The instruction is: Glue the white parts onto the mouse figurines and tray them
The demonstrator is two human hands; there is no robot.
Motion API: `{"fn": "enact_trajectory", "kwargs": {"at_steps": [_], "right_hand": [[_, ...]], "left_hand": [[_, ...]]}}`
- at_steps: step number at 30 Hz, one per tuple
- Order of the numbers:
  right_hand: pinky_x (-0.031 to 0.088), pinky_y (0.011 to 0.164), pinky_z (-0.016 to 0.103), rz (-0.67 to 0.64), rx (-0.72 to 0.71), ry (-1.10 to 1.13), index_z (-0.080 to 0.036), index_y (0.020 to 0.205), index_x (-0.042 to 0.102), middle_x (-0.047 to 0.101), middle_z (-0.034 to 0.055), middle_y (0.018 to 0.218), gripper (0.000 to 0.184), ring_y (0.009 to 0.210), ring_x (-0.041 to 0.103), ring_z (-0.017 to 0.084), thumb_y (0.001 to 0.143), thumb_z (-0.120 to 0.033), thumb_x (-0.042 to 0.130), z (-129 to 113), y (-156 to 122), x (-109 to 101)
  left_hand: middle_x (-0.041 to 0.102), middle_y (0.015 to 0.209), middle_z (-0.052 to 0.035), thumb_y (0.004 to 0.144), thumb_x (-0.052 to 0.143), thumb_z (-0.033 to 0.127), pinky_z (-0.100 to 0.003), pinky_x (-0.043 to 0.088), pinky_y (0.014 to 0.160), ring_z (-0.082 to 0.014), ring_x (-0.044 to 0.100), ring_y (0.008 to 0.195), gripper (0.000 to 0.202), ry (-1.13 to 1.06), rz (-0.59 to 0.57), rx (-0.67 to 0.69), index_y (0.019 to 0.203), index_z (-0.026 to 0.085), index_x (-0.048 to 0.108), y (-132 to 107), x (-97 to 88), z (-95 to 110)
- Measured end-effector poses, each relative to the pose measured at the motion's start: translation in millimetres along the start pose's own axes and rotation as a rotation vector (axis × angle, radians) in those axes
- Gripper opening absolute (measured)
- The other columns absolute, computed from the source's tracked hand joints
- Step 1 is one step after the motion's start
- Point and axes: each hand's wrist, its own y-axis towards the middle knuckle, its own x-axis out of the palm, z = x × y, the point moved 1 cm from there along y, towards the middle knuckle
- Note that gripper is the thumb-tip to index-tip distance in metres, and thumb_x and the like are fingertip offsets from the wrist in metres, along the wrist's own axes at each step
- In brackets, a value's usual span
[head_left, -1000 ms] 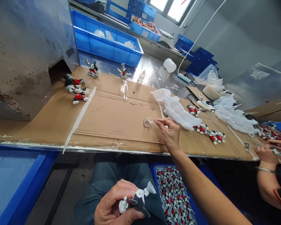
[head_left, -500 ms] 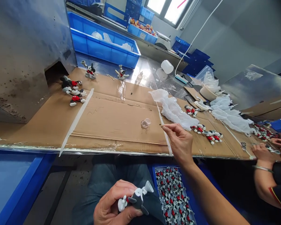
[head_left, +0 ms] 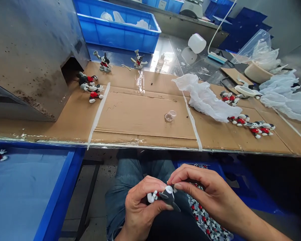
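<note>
My left hand [head_left: 142,204] is closed around a small mouse figurine [head_left: 168,195] in black, white and red, held low over my lap with its head toward the right. Against the face of the figurine, the thumb and fingers of my right hand [head_left: 200,189] are pinched together. Whatever sits between those fingertips is mostly hidden. On the cardboard-covered table [head_left: 140,115] above my hands lies a small clear round pot [head_left: 169,116] with its lid open.
Several figurines [head_left: 92,87] lie by the metal housing [head_left: 35,53] at left; others [head_left: 258,129] lie at right near crumpled white plastic [head_left: 208,100]. A blue bin [head_left: 120,33] stands behind. A blue tray [head_left: 27,187] is at lower left; packed figurines [head_left: 203,219] lie beneath my right arm.
My right hand has come down from the table, where it pinched a tiny dark piece, to the figurine's face. The left hand keeps its hold. A figurine now shows in the left tray; the view has shifted.
</note>
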Motion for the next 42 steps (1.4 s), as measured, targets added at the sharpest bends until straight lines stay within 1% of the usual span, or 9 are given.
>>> {"fn": "enact_trajectory", "kwargs": {"at_steps": [4,10,16,23,27,33,38,42], "right_hand": [[0.048,0.072,0.024,-0.010,0.000,-0.017,-0.022,0.086,0.068,0.070,-0.0019,0.086,0.016,0.079,0.065,0.014,0.093,-0.013,0.057,0.3,-1.7,-1.1],[0.047,0.071,0.024,-0.024,-0.022,-0.042,-0.021,0.087,0.067,0.069,-0.0016,0.085,0.017,0.079,0.065,0.014,0.093,-0.010,0.056,-5.5,-0.8,-1.0],[0.047,0.071,0.024,-0.041,-0.023,-0.054,-0.021,0.087,0.067,0.068,-0.0013,0.085,0.017,0.079,0.064,0.013,0.094,-0.011,0.055,-7.1,-1.3,-0.1],[0.047,0.071,0.024,-0.054,-0.028,-0.063,-0.021,0.087,0.067,0.068,-0.0018,0.085,0.016,0.078,0.064,0.013,0.095,-0.012,0.056,-4.2,-1.8,0.9],[0.047,0.072,0.024,-0.060,-0.039,-0.059,-0.022,0.088,0.067,0.069,-0.0020,0.086,0.016,0.079,0.064,0.013,0.095,-0.011,0.056,-4.3,-1.8,1.1],[0.048,0.071,0.023,-0.060,-0.052,-0.072,-0.022,0.088,0.066,0.068,-0.0022,0.085,0.017,0.078,0.064,0.013,0.095,-0.010,0.056,-4.9,-1.2,1.4],[0.048,0.070,0.024,-0.064,-0.076,-0.080,-0.022,0.087,0.066,0.067,-0.0015,0.085,0.017,0.077,0.063,0.013,0.095,-0.010,0.055,-4.1,-1.1,2.0],[0.048,0.070,0.025,-0.076,-0.094,-0.082,-0.020,0.087,0.066,0.067,0.0001,0.084,0.018,0.077,0.063,0.014,0.095,-0.009,0.054,-3.6,-1.6,1.6]], "left_hand": [[0.076,0.088,-0.0019,0.073,0.083,0.011,-0.033,0.055,0.076,-0.0200,0.069,0.082,0.031,0.009,-0.015,0.025,0.100,0.022,0.073,-1.9,-1.4,-1.0],[0.076,0.089,-0.0039,0.073,0.083,0.011,-0.035,0.055,0.076,-0.0214,0.069,0.083,0.030,0.043,-0.033,0.040,0.100,0.020,0.073,-3.6,-3.0,-0.1],[0.075,0.091,-0.0050,0.074,0.082,0.009,-0.036,0.055,0.077,-0.0219,0.069,0.084,0.032,0.086,-0.045,0.098,0.103,0.019,0.072,-3.1,-4.1,2.0],[0.075,0.091,-0.0060,0.073,0.082,0.010,-0.038,0.056,0.076,-0.0227,0.069,0.084,0.033,0.104,-0.046,0.105,0.103,0.018,0.072,-4.3,-5.5,2.4],[0.076,0.090,-0.0058,0.071,0.083,0.007,-0.038,0.056,0.076,-0.0228,0.069,0.084,0.035,0.116,-0.045,0.111,0.102,0.017,0.072,-4.0,-5.3,2.8],[0.076,0.089,-0.0064,0.073,0.082,0.009,-0.038,0.057,0.075,-0.0230,0.070,0.083,0.032,0.115,-0.040,0.104,0.102,0.017,0.072,-4.6,-4.7,5.4],[0.076,0.089,-0.0071,0.071,0.083,0.007,-0.038,0.057,0.076,-0.0231,0.070,0.083,0.032,0.112,-0.039,0.103,0.100,0.016,0.072,-4.2,-5.2,4.0],[0.075,0.088,-0.0074,0.069,0.084,0.005,-0.037,0.057,0.073,-0.0227,0.069,0.082,0.035,0.116,-0.046,0.114,0.101,0.015,0.073,-4.0,-4.2,4.3]]}}
